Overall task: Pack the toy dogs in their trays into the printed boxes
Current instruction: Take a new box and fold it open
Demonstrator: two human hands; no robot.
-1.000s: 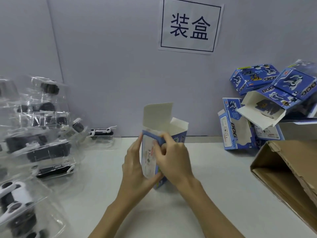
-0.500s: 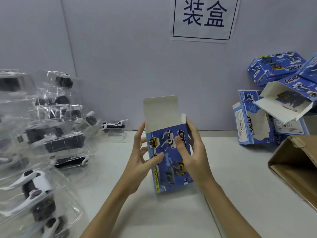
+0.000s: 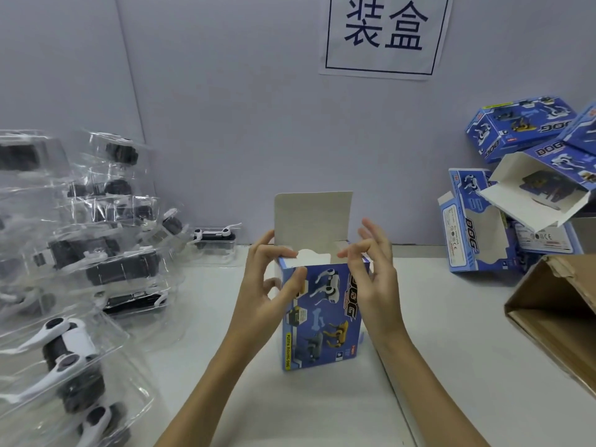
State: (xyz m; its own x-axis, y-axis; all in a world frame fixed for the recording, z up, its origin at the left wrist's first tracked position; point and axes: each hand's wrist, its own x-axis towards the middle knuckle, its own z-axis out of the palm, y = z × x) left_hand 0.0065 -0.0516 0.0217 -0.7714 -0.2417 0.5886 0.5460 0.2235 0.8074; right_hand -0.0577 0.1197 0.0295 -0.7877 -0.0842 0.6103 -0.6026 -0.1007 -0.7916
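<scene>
Standing upright with its lid flap raised, the printed box [image 3: 317, 317] has 2 hands pinching its side flaps: left [image 3: 267, 285], right [image 3: 374, 279].

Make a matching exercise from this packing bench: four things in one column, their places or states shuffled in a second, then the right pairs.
Things
1. printed box between the hands
2. clear trays with toy dogs
3. brown carton
4. paper sign

Places or states
A. fixed on the back wall
B. standing upright on the table, top lid flap raised
C. piled along the left side
D. lying at the right edge, open side showing

Pairs: 1-B, 2-C, 3-D, 4-A

The left hand holds the box's left top corner; the right hand pinches a side flap.
</scene>
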